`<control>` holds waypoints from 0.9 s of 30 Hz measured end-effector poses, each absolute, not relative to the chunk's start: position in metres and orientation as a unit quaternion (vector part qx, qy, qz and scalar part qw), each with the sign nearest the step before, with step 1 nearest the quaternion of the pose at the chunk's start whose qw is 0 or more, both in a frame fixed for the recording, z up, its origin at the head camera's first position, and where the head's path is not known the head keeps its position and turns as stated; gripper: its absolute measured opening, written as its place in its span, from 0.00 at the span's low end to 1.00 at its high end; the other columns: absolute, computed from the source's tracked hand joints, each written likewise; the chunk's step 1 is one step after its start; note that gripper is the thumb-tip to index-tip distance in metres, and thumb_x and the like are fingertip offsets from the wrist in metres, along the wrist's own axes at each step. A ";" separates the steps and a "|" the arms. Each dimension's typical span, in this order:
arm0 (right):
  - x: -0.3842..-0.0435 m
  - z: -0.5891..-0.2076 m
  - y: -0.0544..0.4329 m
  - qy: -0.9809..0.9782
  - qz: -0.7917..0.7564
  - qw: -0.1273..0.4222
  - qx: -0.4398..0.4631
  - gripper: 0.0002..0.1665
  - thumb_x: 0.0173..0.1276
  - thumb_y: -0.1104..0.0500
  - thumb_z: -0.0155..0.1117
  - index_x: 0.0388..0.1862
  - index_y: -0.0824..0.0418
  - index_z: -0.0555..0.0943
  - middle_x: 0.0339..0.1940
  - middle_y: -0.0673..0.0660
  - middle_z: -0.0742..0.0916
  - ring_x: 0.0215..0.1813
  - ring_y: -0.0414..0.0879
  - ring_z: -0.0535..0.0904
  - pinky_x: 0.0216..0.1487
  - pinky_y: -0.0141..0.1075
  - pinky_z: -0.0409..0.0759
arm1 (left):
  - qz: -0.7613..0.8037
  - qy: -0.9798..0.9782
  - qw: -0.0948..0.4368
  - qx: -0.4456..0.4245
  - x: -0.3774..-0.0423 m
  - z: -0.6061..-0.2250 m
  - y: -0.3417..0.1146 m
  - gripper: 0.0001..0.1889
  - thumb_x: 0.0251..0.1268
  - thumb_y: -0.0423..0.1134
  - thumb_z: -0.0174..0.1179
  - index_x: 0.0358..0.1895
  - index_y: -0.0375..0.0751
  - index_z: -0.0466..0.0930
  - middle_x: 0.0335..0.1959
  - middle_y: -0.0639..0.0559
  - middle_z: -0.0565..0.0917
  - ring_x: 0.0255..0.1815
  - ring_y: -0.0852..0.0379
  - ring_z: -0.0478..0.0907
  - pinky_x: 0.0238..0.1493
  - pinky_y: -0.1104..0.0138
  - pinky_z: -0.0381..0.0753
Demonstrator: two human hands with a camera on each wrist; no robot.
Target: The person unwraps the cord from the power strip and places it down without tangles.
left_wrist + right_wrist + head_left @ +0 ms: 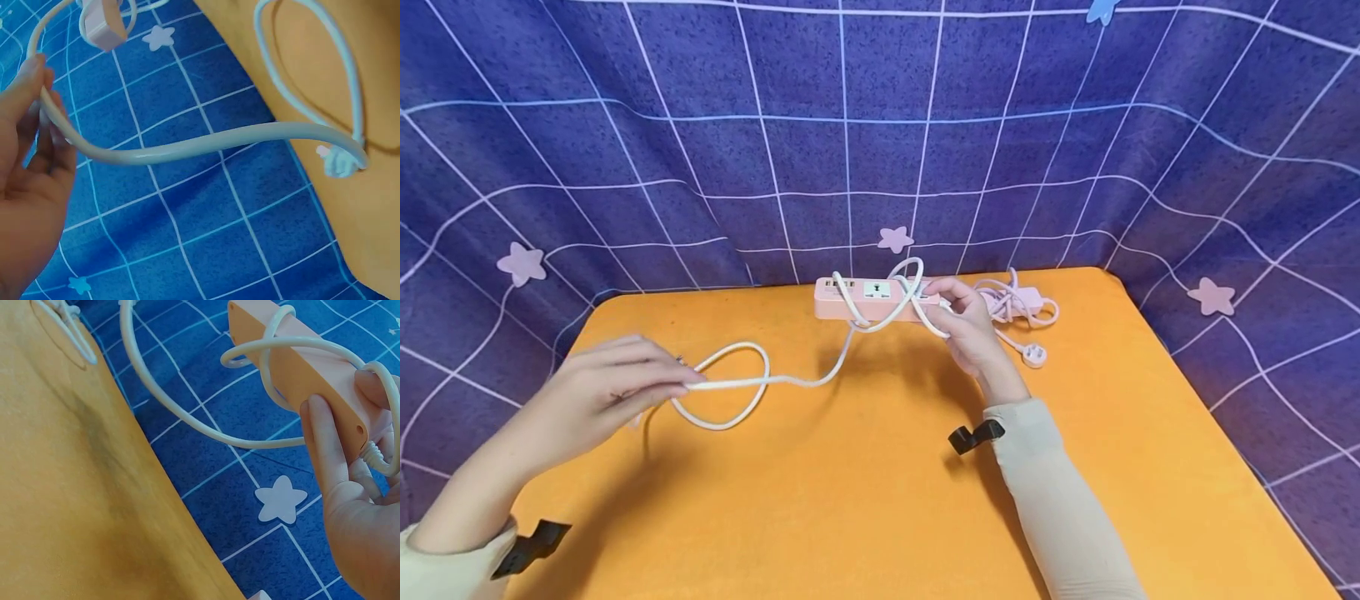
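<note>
One end of the pink power strip [876, 308], its right end, is gripped by the right hand [972, 332], up off the table [820, 500]. The strip runs left to right. Well left of it, the left hand [606, 387] pinches its white cord [730, 384].

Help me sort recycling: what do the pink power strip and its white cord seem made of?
Power strip: probably hard plastic, satin finish, given its crisp edges and soft sheen. White cord: likely flexible plastic or rubber, smooth, slightly glossy; it loops and shows highlights.
</note>
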State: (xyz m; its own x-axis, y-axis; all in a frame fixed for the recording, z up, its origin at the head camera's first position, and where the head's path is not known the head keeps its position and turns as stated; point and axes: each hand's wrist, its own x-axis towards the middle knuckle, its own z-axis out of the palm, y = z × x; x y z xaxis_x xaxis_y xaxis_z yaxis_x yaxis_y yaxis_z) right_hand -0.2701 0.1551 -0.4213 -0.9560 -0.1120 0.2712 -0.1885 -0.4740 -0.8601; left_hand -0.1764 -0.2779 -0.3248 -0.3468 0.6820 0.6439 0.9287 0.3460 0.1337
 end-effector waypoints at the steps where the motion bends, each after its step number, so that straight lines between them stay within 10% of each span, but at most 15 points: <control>1: -0.270 -0.421 0.155 -0.513 0.846 0.022 0.146 0.21 0.64 0.80 0.59 0.39 0.55 0.86 0.45 0.51 0.88 0.45 0.42 0.84 0.43 0.30 0.86 | -0.246 -0.784 0.235 -0.519 -0.174 -0.328 -0.280 0.20 0.82 0.52 0.57 0.46 0.41 0.93 0.38 0.56 0.89 0.45 0.68 0.78 0.56 0.81 0.72; 6: -0.271 -0.422 0.154 -0.513 0.846 0.023 0.146 0.21 0.63 0.79 0.59 0.39 0.55 0.86 0.43 0.50 0.88 0.43 0.41 0.83 0.42 0.30 0.86 | -0.248 -0.815 0.138 -0.505 -0.161 -0.348 -0.290 0.08 0.73 0.42 0.69 0.50 0.53 0.92 0.40 0.68 0.85 0.42 0.73 0.76 0.47 0.80 0.74; 11: -0.270 -0.422 0.153 -0.510 0.847 0.024 0.147 0.20 0.63 0.79 0.59 0.39 0.55 0.86 0.42 0.50 0.88 0.42 0.41 0.83 0.42 0.29 0.86 | -0.259 -0.846 0.021 -0.466 -0.150 -0.377 -0.296 0.23 0.56 0.33 0.79 0.51 0.66 0.89 0.40 0.74 0.83 0.38 0.75 0.77 0.37 0.80 0.74; 21: -0.269 -0.421 0.151 -0.504 0.850 0.020 0.150 0.21 0.63 0.80 0.58 0.39 0.56 0.85 0.42 0.51 0.88 0.41 0.41 0.83 0.43 0.30 0.86 | -0.317 -0.831 -0.171 -0.425 -0.146 -0.414 -0.309 0.14 0.57 0.37 0.78 0.42 0.61 0.87 0.30 0.70 0.81 0.31 0.74 0.76 0.29 0.74 0.78; 27: -0.269 -0.421 0.152 -0.508 0.848 0.019 0.149 0.19 0.64 0.79 0.60 0.39 0.56 0.85 0.41 0.51 0.88 0.40 0.42 0.83 0.42 0.29 0.85 | -0.282 -0.841 -0.168 -0.430 -0.147 -0.428 -0.309 0.19 0.50 0.32 0.79 0.36 0.62 0.83 0.28 0.72 0.77 0.31 0.74 0.74 0.29 0.75 0.75</control>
